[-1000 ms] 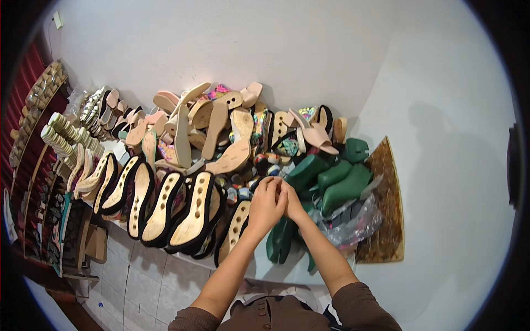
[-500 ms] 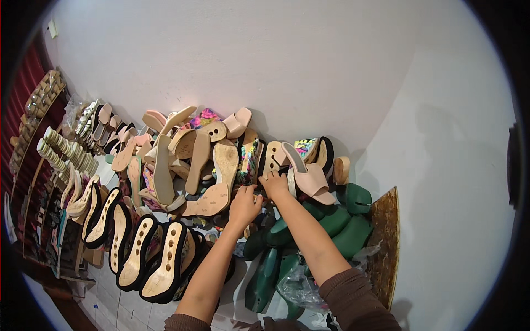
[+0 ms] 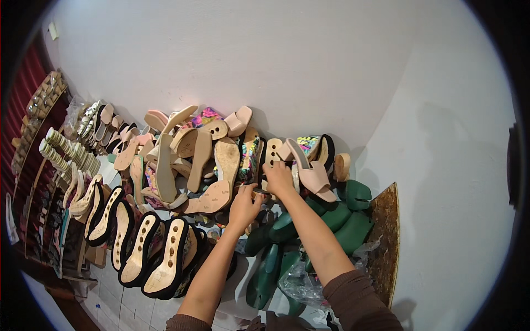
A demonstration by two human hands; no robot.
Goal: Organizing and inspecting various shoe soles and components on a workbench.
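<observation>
My right hand (image 3: 279,177) reaches into the shoe pile, its fingers curled over the near part of a pale wooden sole with holes (image 3: 273,148). Just left of it and nearer, my left hand (image 3: 244,205) has bent fingers at a small dark piece (image 3: 259,191), too hidden to name. Close to the right hand's right side rests a pink slide sandal (image 3: 313,177). Beyond my left hand lie a beige insole (image 3: 214,197) and a wedge sole with a multicoloured side (image 3: 249,160).
Green shoe lasts (image 3: 345,229) and clear plastic wrap (image 3: 302,284) lie at the right, beside a worn brown board (image 3: 386,237). Black-edged platform soles (image 3: 168,256) stand in a row at the left front. A pale wall (image 3: 248,66) rises behind the pile.
My right hand has moved slightly farther forward and right over the wooden sole. The pink sandal has shifted a little. My left hand stays almost in place, with the dark piece now showing at its fingers.
</observation>
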